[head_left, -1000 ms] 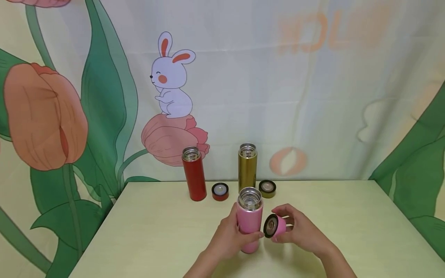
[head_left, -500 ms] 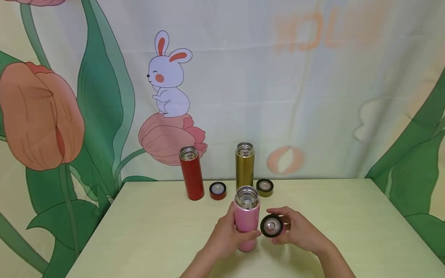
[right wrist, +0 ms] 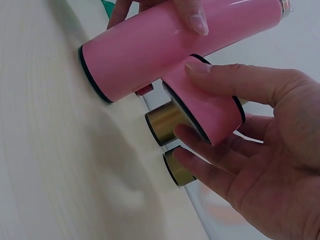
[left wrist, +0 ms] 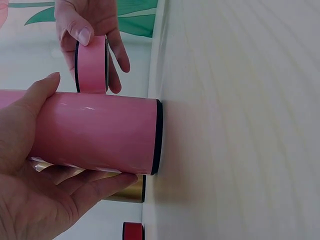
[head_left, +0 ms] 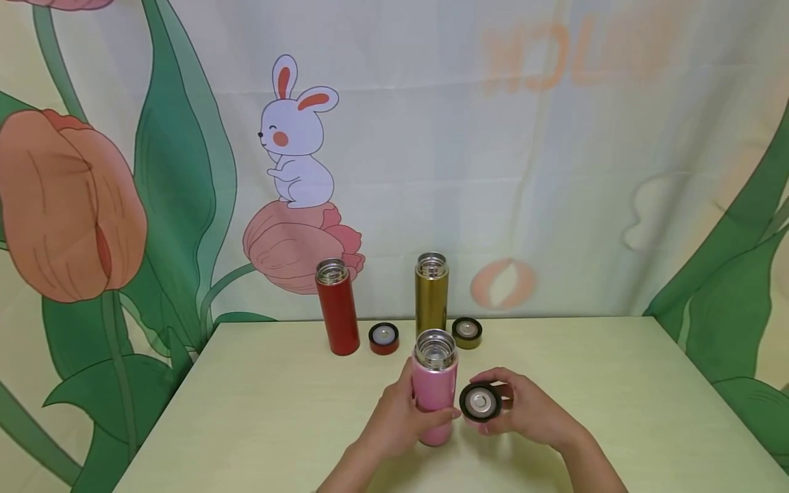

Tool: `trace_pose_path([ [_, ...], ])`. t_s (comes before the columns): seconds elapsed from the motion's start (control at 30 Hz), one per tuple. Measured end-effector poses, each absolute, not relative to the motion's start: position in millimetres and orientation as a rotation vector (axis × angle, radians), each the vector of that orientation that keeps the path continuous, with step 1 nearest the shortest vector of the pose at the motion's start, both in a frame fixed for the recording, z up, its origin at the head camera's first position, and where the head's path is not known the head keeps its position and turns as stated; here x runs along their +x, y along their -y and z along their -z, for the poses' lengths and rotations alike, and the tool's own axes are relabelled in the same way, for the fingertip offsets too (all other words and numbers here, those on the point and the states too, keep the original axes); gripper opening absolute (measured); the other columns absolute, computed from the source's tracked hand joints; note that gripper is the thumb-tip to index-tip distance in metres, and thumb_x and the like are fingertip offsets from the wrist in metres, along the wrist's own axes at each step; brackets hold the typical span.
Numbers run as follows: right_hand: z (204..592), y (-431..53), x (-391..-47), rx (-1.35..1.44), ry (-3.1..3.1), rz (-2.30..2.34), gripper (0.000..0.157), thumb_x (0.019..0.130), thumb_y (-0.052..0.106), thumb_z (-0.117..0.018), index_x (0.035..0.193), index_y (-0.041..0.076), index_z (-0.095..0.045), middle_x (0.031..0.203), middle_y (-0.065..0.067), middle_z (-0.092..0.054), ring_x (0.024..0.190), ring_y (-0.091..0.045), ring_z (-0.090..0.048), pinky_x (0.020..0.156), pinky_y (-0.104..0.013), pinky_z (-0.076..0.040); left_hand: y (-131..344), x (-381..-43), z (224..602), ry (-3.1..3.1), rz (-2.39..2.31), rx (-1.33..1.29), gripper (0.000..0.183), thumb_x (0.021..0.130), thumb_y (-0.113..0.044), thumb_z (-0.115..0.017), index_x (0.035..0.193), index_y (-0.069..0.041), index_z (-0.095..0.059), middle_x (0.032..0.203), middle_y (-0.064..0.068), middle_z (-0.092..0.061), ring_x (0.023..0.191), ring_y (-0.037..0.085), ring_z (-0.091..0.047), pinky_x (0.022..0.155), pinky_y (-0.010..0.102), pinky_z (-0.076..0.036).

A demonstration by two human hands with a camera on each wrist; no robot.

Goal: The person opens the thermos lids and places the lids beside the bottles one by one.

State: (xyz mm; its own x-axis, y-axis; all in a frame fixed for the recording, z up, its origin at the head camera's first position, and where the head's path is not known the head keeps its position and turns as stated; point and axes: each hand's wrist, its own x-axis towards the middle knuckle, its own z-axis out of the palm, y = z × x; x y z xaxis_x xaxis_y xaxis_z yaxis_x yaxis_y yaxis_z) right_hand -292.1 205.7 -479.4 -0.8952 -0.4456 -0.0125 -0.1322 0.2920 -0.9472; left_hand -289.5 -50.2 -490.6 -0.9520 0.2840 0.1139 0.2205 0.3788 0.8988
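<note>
My left hand (head_left: 394,418) grips a pink thermos flask (head_left: 434,390) round its body, thumb across the front. The flask is upright with its steel mouth uncovered, its black base (left wrist: 159,137) right at the tabletop. Just right of it, my right hand (head_left: 524,411) holds a pink lid (right wrist: 202,102) between thumb and fingers, above the table. The lid's round face, black-ringed with a pale disc in the middle, points up towards the head camera. In the left wrist view the lid (left wrist: 92,65) is beside the flask, its pink side wall showing.
Behind stand a red flask (head_left: 337,308) and a gold flask (head_left: 431,294), both with uncovered mouths. A red lid (head_left: 384,339) and a gold lid (head_left: 466,333) lie to their right. A printed curtain (head_left: 555,171) hangs at the table's (head_left: 259,411) back edge.
My right hand has turned the pink lid, so its ringed face swings from pointing left to pointing up at the head camera. The left hand keeps its grip; the head view shifts slightly.
</note>
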Motion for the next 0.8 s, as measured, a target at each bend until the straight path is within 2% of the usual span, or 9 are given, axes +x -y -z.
trace_pose_path([
  [0.43,488.5,-209.3,-297.2,-0.557,-2.323,1.582,0.065,0.072,0.003,-0.090,0.129,0.004,-0.057,0.120,-0.016,-0.068,0.114,-0.029,-0.065,0.086,-0.031,-0.059,49.8,-289.2,489.8,-2.582,-1.621,0.457,0.090,0.074,-0.051,-0.091,0.144,-0.027,-0.039,0.128,-0.002,-0.068,0.113,0.015,-0.067,0.100,0.044,-0.053],
  [0.53,488.7,-209.4,-297.1,-0.546,-2.343,1.570,0.066,0.071,0.004,-0.091,0.128,0.005,-0.057,0.120,-0.015,-0.068,0.115,-0.027,-0.064,0.087,-0.030,-0.057,50.8,-289.5,489.8,-2.572,-1.592,0.440,0.093,0.070,-0.046,-0.095,0.142,-0.026,-0.040,0.126,-0.002,-0.068,0.111,0.016,-0.066,0.099,0.044,-0.052],
  [0.67,488.5,-208.5,-296.8,-0.543,-2.362,1.563,0.067,0.071,0.004,-0.091,0.128,0.004,-0.057,0.121,-0.014,-0.069,0.118,-0.026,-0.065,0.089,-0.029,-0.055,52.6,-288.6,490.1,-2.560,-1.557,0.389,0.094,0.065,-0.032,-0.098,0.140,-0.019,-0.044,0.128,0.003,-0.067,0.116,0.021,-0.064,0.104,0.050,-0.051],
  [0.8,488.2,-208.3,-296.0,-0.541,-2.375,1.557,0.066,0.072,0.004,-0.090,0.129,0.003,-0.057,0.121,-0.015,-0.070,0.118,-0.028,-0.065,0.090,-0.030,-0.055,52.1,-285.4,492.3,-2.562,-1.542,0.360,0.089,0.065,-0.022,-0.098,0.138,-0.012,-0.048,0.131,0.008,-0.066,0.122,0.026,-0.062,0.108,0.053,-0.050],
])
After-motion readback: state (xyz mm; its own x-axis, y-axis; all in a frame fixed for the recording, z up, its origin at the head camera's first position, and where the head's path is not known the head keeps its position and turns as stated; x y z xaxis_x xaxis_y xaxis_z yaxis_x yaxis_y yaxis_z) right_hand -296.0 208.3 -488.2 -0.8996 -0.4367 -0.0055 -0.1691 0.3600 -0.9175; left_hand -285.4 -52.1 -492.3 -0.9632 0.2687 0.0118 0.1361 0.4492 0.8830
